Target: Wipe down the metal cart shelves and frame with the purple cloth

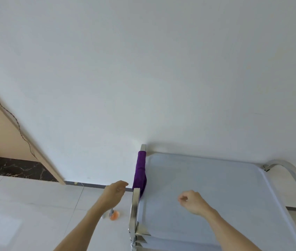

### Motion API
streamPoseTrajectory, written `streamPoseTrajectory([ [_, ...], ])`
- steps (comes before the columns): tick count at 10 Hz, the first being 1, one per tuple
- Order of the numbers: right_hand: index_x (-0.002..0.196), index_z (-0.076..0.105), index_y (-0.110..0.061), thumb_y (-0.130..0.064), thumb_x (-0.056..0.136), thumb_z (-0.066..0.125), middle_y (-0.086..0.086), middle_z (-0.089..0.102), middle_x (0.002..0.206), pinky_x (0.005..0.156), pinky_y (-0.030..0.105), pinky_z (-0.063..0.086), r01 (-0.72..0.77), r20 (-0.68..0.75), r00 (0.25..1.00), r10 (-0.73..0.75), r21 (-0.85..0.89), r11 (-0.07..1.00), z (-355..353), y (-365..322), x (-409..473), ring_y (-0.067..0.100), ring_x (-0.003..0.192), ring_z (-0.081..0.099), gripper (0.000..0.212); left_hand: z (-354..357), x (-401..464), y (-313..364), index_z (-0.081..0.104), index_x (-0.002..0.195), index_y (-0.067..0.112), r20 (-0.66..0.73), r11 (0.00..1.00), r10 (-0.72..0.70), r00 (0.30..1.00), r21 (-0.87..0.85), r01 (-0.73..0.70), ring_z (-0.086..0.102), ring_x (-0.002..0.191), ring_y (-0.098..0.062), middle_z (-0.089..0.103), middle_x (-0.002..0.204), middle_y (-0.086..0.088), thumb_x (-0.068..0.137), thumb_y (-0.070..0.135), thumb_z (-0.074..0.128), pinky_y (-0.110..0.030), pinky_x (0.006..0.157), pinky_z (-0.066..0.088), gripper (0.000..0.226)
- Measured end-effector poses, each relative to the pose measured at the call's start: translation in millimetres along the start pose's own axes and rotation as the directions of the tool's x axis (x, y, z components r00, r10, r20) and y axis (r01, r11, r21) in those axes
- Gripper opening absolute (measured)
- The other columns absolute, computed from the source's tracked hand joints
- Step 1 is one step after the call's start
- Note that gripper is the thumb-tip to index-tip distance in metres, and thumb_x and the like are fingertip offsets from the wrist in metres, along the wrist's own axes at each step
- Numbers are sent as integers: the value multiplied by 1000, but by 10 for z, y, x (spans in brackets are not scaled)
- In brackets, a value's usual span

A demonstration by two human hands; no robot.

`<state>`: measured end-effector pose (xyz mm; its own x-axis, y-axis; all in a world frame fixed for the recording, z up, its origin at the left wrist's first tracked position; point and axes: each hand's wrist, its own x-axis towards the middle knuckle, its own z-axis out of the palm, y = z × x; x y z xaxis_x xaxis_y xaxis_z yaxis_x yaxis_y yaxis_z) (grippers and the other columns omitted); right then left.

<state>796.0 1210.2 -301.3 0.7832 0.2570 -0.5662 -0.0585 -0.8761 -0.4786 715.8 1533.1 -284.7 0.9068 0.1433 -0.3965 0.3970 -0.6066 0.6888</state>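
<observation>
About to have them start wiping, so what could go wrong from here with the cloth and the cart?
1. The purple cloth is draped over the shiny metal side rail; neither hand holds it. A loose grab by the left hand could tip it onto the pale tiled floor.
2. The metal cart's pale top shelf stands on an orange caster wheel, so hard wiping may roll it.
3. The right hand hovers, not bracing the shelf.
</observation>
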Motion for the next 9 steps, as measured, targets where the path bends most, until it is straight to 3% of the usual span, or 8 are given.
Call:
streamPoseTrajectory([
  [1, 88, 71, -21, -20, 95, 55, -3, 70, 83, 78, 24, 53, 5, -23, 1000, -1, 159, 987, 200, -116, -14, 14, 80, 67, 17, 109, -35, 98, 56, 129, 26, -61, 980, -27, 998, -201, 14, 61, 102, -8, 64, 121, 3, 100, 18, 48, -23, 86, 43, 31],
  [3, 132, 57, -19, -7, 99, 40, -3, 58, 131, 87, 23, 56, 59, 27, 996, -84, 507, 860, 396, -833, -6, 12, 114, 61, 39, 263, -60, 275, 52, 136, 25, -9, 937, -46, 999, -346, 39, 59, 109, -14, 62, 126, 3, 102, 26, 44, -33, 100, 46, 35],
  [4, 123, 62, -34, -3, 94, 35, -6, 60, 134, 100, 36, 50, 80, 72, 986, -150, 584, 808, 455, -1163, -84, 13, 119, 58, 50, 314, -90, 284, 51, 133, 31, 11, 896, -34, 999, -442, 35, 57, 103, -7, 61, 116, 14, 104, 28, 40, -22, 88, 44, 31],
  [5, 106, 64, -37, -3, 93, 36, 6, 62, 131, 107, 45, 42, 62, 116, 979, -166, 611, 789, 550, -1351, -138, 22, 126, 50, 46, 332, -75, 284, 59, 116, 38, 43, 853, -43, 998, -519, 59, 53, 97, -8, 58, 106, 13, 105, 32, 35, -23, 83, 42, 28],
  [6, 140, 49, -29, -9, 96, 42, -10, 64, 125, 107, 30, 43, 68, 117, 978, -175, 610, 790, 662, -1361, -158, 10, 120, 56, 48, 333, -60, 303, 61, 101, 45, 85, 826, -46, 995, -556, 86, 54, 92, -7, 60, 104, 11, 106, 36, 31, -16, 77, 41, 31],
  [7, 151, 35, -24, -6, 97, 40, -8, 55, 137, 102, 20, 38, 61, 114, 982, -153, 568, 821, 670, -1321, -209, 6, 120, 51, 57, 340, -63, 307, 58, 107, 46, 95, 835, -25, 995, -545, 73, 56, 100, 8, 64, 112, 18, 106, 36, 32, -15, 79, 41, 28],
  [8, 147, 42, -26, -10, 95, 39, -6, 59, 117, 91, 20, 45, 108, 42, 988, -151, 517, 849, 578, -1213, -211, 5, 99, 55, 54, 324, -93, 313, 56, 114, 43, 31, 879, -36, 999, -475, 46, 56, 101, 4, 63, 108, 20, 102, 33, 41, -17, 80, 42, 21],
  [9, 139, 51, -23, -19, 95, 48, -6, 57, 133, 96, 24, 47, 127, -138, 988, -69, 473, 872, 386, -1026, -191, 9, 113, 57, 44, 302, -106, 355, 55, 104, 43, -152, 889, -33, 988, -456, -40, 58, 94, 5, 61, 102, 25, 99, 29, 49, -10, 66, 44, 16],
])
